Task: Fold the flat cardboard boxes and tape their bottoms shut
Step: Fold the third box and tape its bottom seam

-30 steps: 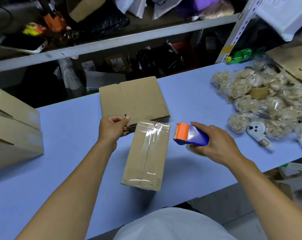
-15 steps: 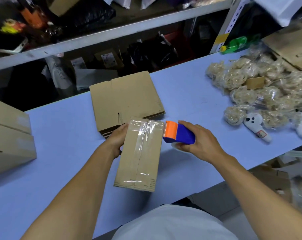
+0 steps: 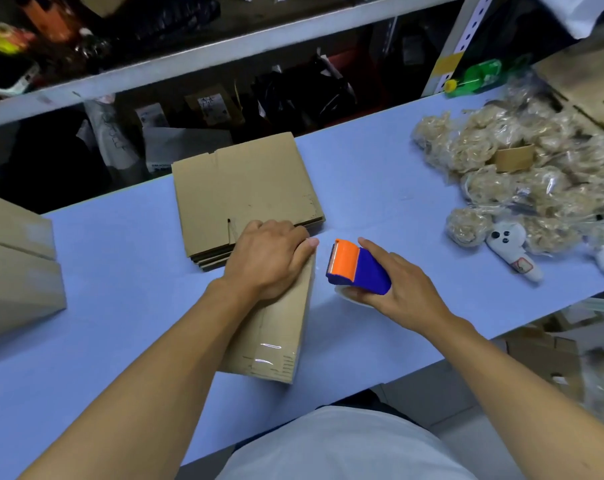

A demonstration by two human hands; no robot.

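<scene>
Head view: left hand (image 3: 271, 259) presses flat, fingers together, on the taped box (image 3: 276, 330) at table (image 3: 127, 271) centre; right hand (image 3: 394, 289) grips the dispenser (image 3: 357, 268). Rub tape ends down firmly.

Left hand (image 3: 271, 259) hides box (image 3: 276, 341) top (partly)

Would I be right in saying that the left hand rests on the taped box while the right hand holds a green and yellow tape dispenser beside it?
Not quite: the tape dispenser in the right hand is blue and orange, not green and yellow, as the head view shows. The rest stands: the left hand rests on the taped box, with the dispenser beside it.
</scene>
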